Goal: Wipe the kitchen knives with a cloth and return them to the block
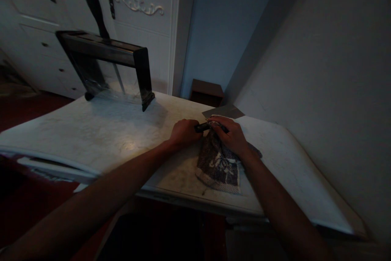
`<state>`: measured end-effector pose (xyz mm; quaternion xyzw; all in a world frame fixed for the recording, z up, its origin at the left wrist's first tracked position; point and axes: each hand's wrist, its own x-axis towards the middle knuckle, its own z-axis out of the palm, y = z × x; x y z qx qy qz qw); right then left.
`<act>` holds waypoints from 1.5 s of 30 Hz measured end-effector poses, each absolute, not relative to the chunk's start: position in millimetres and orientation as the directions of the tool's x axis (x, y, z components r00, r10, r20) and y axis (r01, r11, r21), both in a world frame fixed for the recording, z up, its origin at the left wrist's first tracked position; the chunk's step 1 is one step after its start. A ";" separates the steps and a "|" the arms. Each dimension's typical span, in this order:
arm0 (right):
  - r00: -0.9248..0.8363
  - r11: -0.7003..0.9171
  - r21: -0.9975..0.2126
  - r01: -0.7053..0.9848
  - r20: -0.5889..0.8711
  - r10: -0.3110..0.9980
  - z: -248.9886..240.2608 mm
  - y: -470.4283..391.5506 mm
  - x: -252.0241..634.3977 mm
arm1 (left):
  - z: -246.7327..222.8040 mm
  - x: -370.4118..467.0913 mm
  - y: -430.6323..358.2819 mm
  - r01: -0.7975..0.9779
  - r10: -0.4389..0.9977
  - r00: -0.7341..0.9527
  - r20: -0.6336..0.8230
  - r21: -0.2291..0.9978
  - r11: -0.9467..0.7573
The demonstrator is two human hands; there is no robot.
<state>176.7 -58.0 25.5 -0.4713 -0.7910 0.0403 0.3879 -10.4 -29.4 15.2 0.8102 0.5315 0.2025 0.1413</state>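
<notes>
My left hand (185, 132) is closed round the left end of a black tool handle (202, 127) above the white tabletop. Wrapped over the handle's other end is a dark patterned cloth (218, 167), its lower part hanging down onto the table. My right hand (229, 130) presses the cloth against the handle with bent fingers. Just beyond my hands shows a flat grey blade-like sheet (224, 111); its join to the handle is hidden.
At the back left of the white table (91, 126) stands a black frame (106, 49) with an upright handle. White cabinets (146, 29) are behind it. A small brown box-like piece (207, 88) sits beyond the table, and a pale wall (320, 57) slants along the right.
</notes>
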 end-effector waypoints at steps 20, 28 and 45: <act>-0.257 0.549 -0.432 0.715 0.568 0.782 25.0 -57.9 176.7 | 13.7 -10.5 -28.2 0.801 0.922 0.352 0.159 0.458 -0.385; -0.257 0.549 -0.426 0.719 0.572 0.779 25.2 -58.3 176.4 | 12.4 -10.8 -27.5 0.791 0.917 0.359 0.174 0.464 -0.398; -0.275 0.550 -0.411 0.727 0.560 0.781 25.6 -58.2 177.0 | 12.5 -10.0 -27.4 0.803 0.915 0.365 0.174 0.439 -0.403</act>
